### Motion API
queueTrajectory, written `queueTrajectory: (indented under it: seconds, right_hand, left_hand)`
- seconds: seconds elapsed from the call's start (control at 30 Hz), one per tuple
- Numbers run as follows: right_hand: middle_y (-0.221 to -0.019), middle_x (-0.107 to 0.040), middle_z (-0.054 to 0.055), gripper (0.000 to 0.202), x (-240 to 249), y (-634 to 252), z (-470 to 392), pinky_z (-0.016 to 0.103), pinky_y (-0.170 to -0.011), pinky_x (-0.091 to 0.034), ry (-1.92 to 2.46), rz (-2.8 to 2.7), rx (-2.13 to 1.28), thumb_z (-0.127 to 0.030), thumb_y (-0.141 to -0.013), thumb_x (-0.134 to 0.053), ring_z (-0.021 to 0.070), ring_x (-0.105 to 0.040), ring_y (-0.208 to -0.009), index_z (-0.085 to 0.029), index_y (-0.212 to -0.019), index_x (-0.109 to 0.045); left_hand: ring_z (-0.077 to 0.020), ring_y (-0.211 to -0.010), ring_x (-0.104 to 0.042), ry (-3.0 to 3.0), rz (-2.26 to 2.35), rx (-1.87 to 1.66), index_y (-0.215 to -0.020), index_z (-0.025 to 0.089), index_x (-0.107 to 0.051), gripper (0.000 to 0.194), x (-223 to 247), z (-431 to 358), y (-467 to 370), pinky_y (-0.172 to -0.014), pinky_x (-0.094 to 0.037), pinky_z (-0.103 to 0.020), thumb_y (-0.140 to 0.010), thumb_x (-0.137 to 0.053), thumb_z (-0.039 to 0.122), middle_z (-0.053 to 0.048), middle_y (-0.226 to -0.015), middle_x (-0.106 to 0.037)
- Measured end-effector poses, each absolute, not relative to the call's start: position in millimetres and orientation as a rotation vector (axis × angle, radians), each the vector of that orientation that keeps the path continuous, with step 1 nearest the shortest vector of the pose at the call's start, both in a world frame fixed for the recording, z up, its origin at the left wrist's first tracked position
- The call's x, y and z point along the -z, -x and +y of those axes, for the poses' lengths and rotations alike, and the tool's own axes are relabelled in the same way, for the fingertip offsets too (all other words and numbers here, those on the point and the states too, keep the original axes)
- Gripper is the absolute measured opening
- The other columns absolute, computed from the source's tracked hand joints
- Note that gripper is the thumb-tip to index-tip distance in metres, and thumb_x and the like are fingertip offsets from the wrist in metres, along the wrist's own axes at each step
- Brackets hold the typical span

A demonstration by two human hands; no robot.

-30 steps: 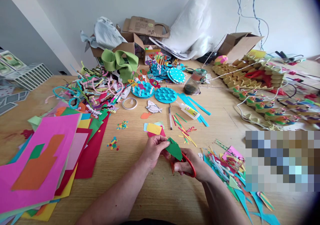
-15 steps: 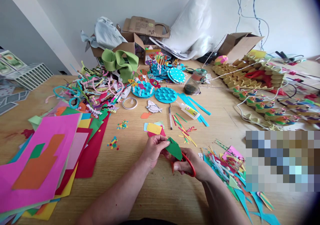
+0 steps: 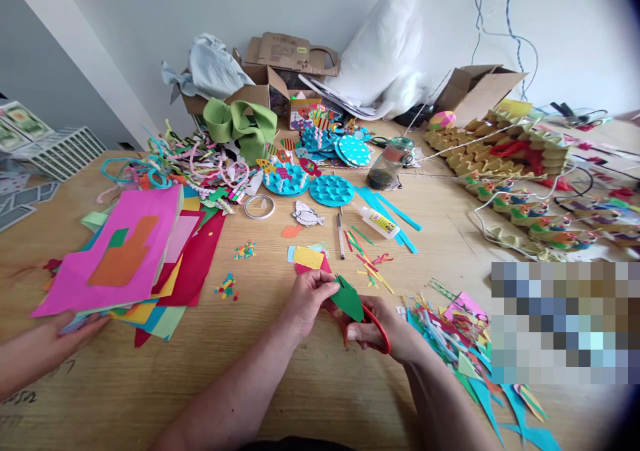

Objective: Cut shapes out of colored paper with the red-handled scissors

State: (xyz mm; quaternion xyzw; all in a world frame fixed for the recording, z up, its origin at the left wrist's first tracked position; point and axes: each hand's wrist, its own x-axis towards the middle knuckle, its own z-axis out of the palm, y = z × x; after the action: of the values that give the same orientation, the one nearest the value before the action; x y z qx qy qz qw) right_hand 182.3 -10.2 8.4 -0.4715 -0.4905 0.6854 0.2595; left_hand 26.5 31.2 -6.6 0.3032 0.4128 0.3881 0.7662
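Observation:
Between finger and thumb, my left hand (image 3: 313, 299) pinches a piece of green paper (image 3: 347, 299) with a narrow pointed outline. My right hand (image 3: 379, 327) is closed around red-handled scissors (image 3: 379, 331), which sit against the paper's lower right end; their blades are mostly hidden. Just beyond my left hand lie small cards, a yellow one (image 3: 309, 257) on top. Farther out are a fish cut-out (image 3: 307, 213), an orange paper fish (image 3: 291, 230) and a pen (image 3: 341, 236). Thin coloured paper strips (image 3: 373, 262) and a glue bottle (image 3: 380, 222) lie beyond my right hand.
At the left, another person's hand (image 3: 75, 331) grips the near edge of a stack of coloured paper (image 3: 135, 237). Paper scraps (image 3: 465, 344) heap at the right. Blue discs (image 3: 331, 190), a glass jar (image 3: 393, 164) and egg trays (image 3: 505, 144) stand farther back.
Another person's hand has come in from the left, and the coloured paper stack has shifted away and to the right. My hands, the scissors and the green paper have barely moved.

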Motion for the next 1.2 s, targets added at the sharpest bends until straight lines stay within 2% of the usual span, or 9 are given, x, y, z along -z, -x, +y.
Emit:
queueTrajectory:
  seconds: [0.5, 0.73, 1.2]
  right_hand:
    - [-0.062, -0.055, 0.000, 0.048, -9.9, -183.2, -10.5, 0.019, -0.040, -0.035, 1.293, -1.379, -1.837, -0.051, -0.061, -0.076, 0.0082, -0.044, -0.047, -0.012, -0.082, -0.056]
    - [-0.057, -0.054, -0.002, 0.046, -9.9, -183.6, -9.8, 0.019, -0.039, -0.032, 1.345, -1.361, -1.829, -0.049, -0.059, -0.078, 0.0079, -0.044, -0.044, -0.013, -0.073, -0.052]
    - [-0.064, -0.059, 0.000, 0.042, -11.3, -184.9, -11.3, 0.019, -0.043, -0.034, 1.292, -1.410, -1.846, -0.046, -0.064, -0.076, 0.0087, -0.047, -0.049, -0.013, -0.079, -0.054]
  left_hand:
    - [-0.0090, -0.044, -0.051, -0.670, 0.893, -0.824, -0.068, 0.014, -0.056, 0.023, 6.5, 32.2, -26.3, -0.037, -0.041, -0.020, -0.059, -0.070, 0.030, 0.001, -0.058, -0.059]
    - [-0.0088, -0.044, -0.051, -0.638, 0.905, -0.824, -0.068, 0.014, -0.056, 0.025, 5.0, 31.9, -26.5, -0.038, -0.041, -0.020, -0.058, -0.071, 0.031, 0.001, -0.058, -0.060]
    - [-0.0098, -0.046, -0.051, -0.654, 0.897, -0.796, -0.067, 0.015, -0.055, 0.025, 3.9, 31.8, -26.1, -0.040, -0.043, -0.021, -0.058, -0.071, 0.031, 0.000, -0.061, -0.059]
